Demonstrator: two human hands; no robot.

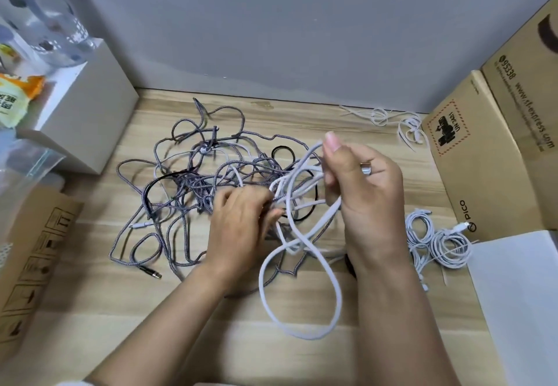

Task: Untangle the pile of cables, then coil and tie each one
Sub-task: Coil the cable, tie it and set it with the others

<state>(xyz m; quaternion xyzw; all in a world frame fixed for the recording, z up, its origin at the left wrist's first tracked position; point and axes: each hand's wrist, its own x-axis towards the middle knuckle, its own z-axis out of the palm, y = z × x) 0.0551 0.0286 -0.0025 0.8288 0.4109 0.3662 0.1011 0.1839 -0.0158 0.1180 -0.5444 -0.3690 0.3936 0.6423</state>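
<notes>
A tangled pile of grey braided cables (187, 174) with some black and white strands lies on the wooden table (120, 310). My right hand (365, 192) is raised over the pile's right side and grips loops of a white cable (302, 289), which hangs down in long loops toward the table's front. My left hand (238, 228) is low at the pile's middle, its fingers pinching white strands where they meet the tangle. Two coiled white cables (437, 243) lie at the right.
Cardboard boxes (495, 150) stand along the right side, with a white box (519, 310) in front of them. Several white ties (392, 120) lie at the back right. A white block (90, 120) and a cardboard box (33, 258) stand at the left.
</notes>
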